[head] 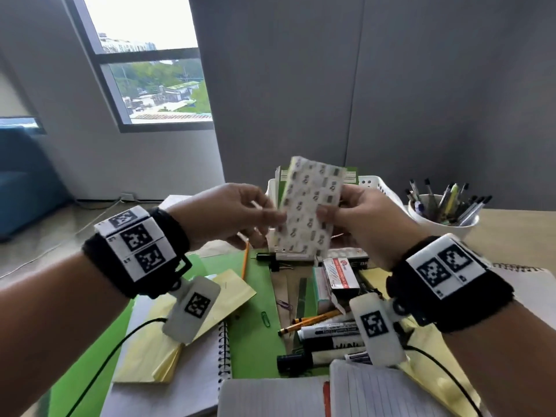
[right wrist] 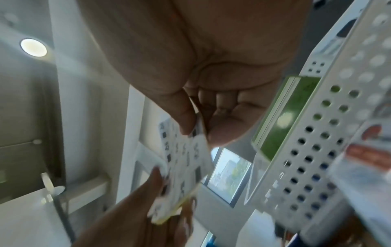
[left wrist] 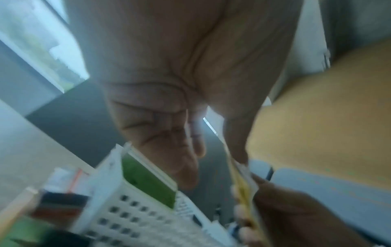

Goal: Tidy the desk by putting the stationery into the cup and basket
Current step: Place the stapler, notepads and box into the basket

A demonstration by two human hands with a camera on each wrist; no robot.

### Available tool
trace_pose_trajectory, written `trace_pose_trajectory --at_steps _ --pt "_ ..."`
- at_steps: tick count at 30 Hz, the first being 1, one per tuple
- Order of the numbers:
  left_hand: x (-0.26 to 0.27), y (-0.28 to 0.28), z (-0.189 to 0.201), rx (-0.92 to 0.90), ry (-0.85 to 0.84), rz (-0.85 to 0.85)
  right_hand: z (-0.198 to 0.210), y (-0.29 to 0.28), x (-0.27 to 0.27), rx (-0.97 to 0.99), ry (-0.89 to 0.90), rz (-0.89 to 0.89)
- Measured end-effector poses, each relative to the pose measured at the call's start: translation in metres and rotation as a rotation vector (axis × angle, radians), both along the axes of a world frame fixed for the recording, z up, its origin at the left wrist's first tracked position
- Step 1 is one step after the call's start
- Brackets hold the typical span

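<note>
A white note pad [head: 310, 206] printed with small dark marks, yellow along its edge [left wrist: 243, 180], is held upright in the air over the desk. My left hand [head: 270, 219] pinches its left edge and my right hand [head: 326, 212] pinches its right edge. In the right wrist view the thumb and fingers close on the pad [right wrist: 186, 158]. Just behind it stands the white perforated basket [head: 379, 185] with a green booklet [head: 350, 176] upright inside. The white cup [head: 442, 224], full of pens, stands to the right of the basket.
Below the hands the desk is cluttered: a green folder [head: 255, 326], yellow note pads [head: 216, 299], an orange pencil [head: 245, 260], markers [head: 328, 341], a red-and-white box [head: 340, 275], paper clips [head: 264, 319], a spiral notebook [head: 186, 371] and an open lined notebook [head: 301, 398].
</note>
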State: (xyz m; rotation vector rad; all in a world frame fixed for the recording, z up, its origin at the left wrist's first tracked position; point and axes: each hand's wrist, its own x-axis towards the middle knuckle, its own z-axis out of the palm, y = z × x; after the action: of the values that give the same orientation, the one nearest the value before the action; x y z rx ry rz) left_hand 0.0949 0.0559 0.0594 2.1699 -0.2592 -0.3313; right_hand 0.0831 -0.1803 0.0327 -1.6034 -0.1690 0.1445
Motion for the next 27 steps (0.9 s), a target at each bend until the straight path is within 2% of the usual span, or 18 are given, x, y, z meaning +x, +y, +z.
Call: trace_pose_trajectory --at_steps 3,4,6,9,12,14,15,18,20,23,27 --pt "0.000 0.019 -0.020 0.686 -0.010 -0.108 -0.015 -0.022 0.009 0.069 0.035 -0.194" --pt "-0.001 0.027 -0.029 0.848 0.018 -0.140 -0.021 -0.029 0.011 0.102 0.062 -0.223" --pt "-0.004 0.040 -0.048 0.990 0.079 -0.176 -0.031 -0.039 0.014 0.165 0.110 -0.242" --pt "-0.008 0.044 -0.062 1.044 0.031 -0.203 -0.040 -0.043 0.017 0.218 0.142 -0.247" --pt "-0.006 0.043 -0.061 0.955 0.001 -0.182 -0.048 -0.043 0.019 0.258 0.151 -0.238" --pt "-0.002 0.043 -0.055 0.830 -0.004 -0.140 -0.053 -0.042 0.019 0.284 0.154 -0.229" --pt "0.001 0.042 -0.052 0.709 0.023 -0.102 -0.054 -0.042 0.019 0.303 0.150 -0.223" --pt "0.002 0.030 -0.039 0.162 0.147 0.057 -0.052 -0.042 0.018 0.437 0.056 -0.201" --pt "0.002 0.016 -0.033 -0.101 0.200 0.123 -0.048 -0.041 0.017 0.479 -0.037 -0.199" --pt "0.003 -0.007 -0.031 -0.262 0.236 0.153 -0.047 -0.037 0.016 0.454 -0.173 -0.224" --pt "0.006 -0.035 -0.037 -0.347 0.293 0.169 -0.052 -0.033 0.014 0.391 -0.333 -0.249"
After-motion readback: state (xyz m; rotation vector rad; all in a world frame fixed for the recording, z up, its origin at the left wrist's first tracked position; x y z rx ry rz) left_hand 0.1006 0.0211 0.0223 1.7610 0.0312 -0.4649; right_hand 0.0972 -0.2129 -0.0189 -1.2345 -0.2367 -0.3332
